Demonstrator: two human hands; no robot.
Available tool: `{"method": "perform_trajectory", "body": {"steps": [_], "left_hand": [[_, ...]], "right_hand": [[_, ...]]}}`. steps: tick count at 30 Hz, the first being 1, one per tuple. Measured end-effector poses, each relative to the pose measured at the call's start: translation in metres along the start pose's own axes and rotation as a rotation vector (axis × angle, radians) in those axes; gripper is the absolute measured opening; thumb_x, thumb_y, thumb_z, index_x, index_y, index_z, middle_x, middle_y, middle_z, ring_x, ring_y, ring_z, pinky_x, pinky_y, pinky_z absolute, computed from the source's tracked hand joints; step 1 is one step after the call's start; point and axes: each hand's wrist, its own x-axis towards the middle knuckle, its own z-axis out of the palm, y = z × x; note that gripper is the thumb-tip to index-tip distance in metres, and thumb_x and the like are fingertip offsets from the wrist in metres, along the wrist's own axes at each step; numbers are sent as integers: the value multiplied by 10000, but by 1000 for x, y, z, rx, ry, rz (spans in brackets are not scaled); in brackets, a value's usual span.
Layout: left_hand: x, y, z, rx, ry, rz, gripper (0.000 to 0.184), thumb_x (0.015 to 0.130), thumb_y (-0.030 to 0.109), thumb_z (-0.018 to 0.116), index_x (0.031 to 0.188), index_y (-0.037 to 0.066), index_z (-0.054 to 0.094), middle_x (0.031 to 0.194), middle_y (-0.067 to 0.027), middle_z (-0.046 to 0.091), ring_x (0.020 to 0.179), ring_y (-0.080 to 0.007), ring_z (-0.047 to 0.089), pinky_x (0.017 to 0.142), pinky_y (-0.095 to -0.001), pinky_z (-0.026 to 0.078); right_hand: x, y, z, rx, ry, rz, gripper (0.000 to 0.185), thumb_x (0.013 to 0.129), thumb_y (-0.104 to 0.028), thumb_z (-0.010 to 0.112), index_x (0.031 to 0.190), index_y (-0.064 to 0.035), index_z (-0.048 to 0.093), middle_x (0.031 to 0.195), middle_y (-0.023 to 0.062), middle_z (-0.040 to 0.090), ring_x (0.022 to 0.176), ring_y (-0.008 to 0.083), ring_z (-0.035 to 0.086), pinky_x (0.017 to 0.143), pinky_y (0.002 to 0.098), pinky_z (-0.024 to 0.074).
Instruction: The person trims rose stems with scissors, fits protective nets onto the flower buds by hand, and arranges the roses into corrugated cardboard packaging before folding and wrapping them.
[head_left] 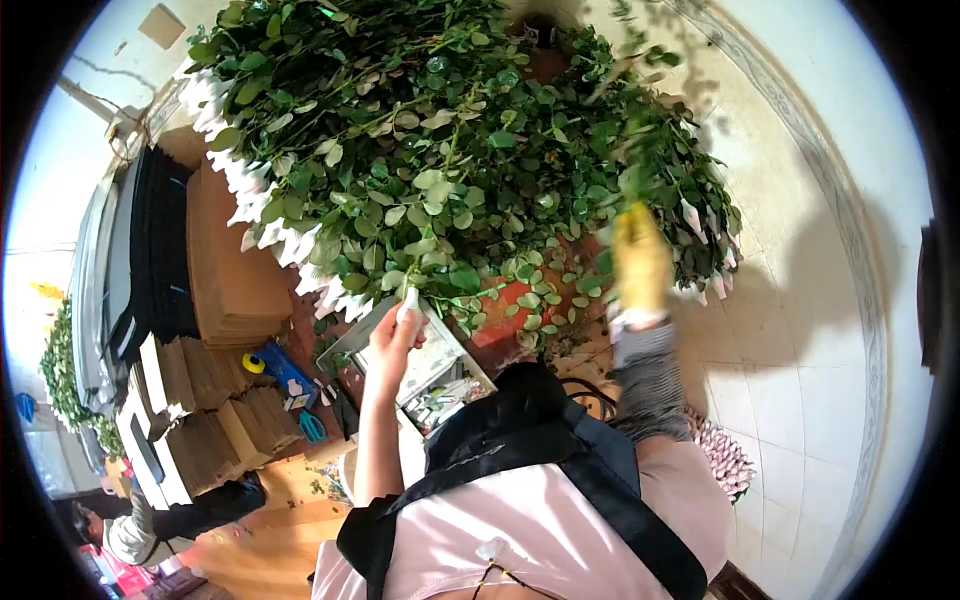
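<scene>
My bare left hand (396, 338) is closed around a pale rose bud (410, 298) at the front of the leafy pile. My right hand (642, 262) wears a yellow glove and is smeared by motion over the pile's right side. Blurred green leaves (638, 160) show just beyond its fingers; whether it grips them I cannot tell. The large heap of leafy roses (430, 150) fills the table, with white buds (290, 245) along its left edge and more buds (692, 218) at the right.
An open box with small items (450, 395) sits before me. Left are stacked cardboard sheets (235, 265), teal scissors (312, 428) and yellow tape (253, 363). Pink buds (722, 455) stand low at my right. Another person (130, 535) is at the lower left. A tiled wall (800, 400) borders the right.
</scene>
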Motion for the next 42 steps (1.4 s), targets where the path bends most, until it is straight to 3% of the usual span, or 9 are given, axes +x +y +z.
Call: {"method": "perform_trajectory", "body": {"steps": [4, 6, 10, 14, 16, 22, 30, 36, 42], "left_hand": [[9, 43, -50, -1060, -146, -26, 503, 1047, 322, 486, 1332, -88, 431, 936, -156, 637, 679, -106, 547, 577, -195, 473], [13, 77, -45, -1174, -266, 143, 474, 1059, 286, 455, 1345, -89, 410, 936, -186, 615, 685, -100, 552, 551, -164, 459], [-3, 84, 37, -207, -342, 40, 509, 1035, 382, 470, 1376, 5, 457, 1016, -108, 697, 749, -152, 623, 719, -308, 525], [-32, 31, 122, 53, -517, -22, 422, 1017, 175, 554, 1391, 12, 449, 1127, -139, 669, 947, -170, 671, 831, -288, 530], [-40, 9, 122, 55, -611, 154, 415, 1022, 160, 540, 1397, 12, 437, 1129, -125, 670, 971, -181, 660, 884, -304, 523], [-46, 17, 50, 167, -168, 104, 294, 1025, 120, 507, 1294, 7, 537, 1079, -107, 702, 1012, -164, 654, 903, -305, 511], [-47, -18, -21, 364, 376, 227, 191, 1012, 115, 535, 1137, 3, 627, 944, -91, 718, 867, -151, 663, 773, -292, 522], [-59, -35, 4, 627, 349, 233, 153, 945, 69, 596, 1069, 0, 654, 927, -141, 705, 834, -253, 702, 754, -341, 539], [-63, -49, 10, 775, 389, 306, 116, 907, 81, 623, 997, 23, 665, 884, -159, 667, 813, -336, 654, 730, -416, 518]], "right_hand": [[130, 95, -61, -686, 412, -442, 536, 973, -401, 577, 1431, -136, 486, 756, 88, 651, 608, 203, 612, 522, 355, 512], [125, 12, -85, -730, 247, -115, 556, 957, -360, 617, 1426, -94, 478, 887, 124, 683, 718, 241, 645, 623, 372, 543], [43, -67, -1, 381, -231, -211, 536, 993, -337, 585, 1432, -59, 452, 1473, 144, 482, 1326, 259, 496, 1101, 379, 422], [5, -46, 64, 1225, -1015, 359, 615, 997, -482, 527, 1464, -94, 433, 1358, 111, 587, 1050, 191, 659, 874, 292, 552], [-5, -80, 23, 1041, -675, 243, 541, 981, -454, 576, 1381, -91, 555, 1019, 35, 693, 620, 93, 586, 527, 232, 454], [-20, -53, -66, 747, -265, 290, 369, 1015, -201, 561, 1360, -71, 572, 1001, 33, 676, 576, 71, 545, 474, 191, 434], [142, 39, -108, -648, 55, -124, 506, 961, -275, 604, 1408, -61, 501, 1337, 240, 577, 1190, 383, 595, 1000, 411, 490], [62, -62, 32, 382, -349, -387, 453, 881, -76, 605, 1331, -105, 562, 1269, 147, 646, 1108, 319, 643, 942, 396, 533], [-11, -129, 196, -254, -373, -1211, 321, 868, -79, 594, 1163, -176, 672, 1333, 46, 609, 1337, 264, 478, 1173, 448, 283]]}}
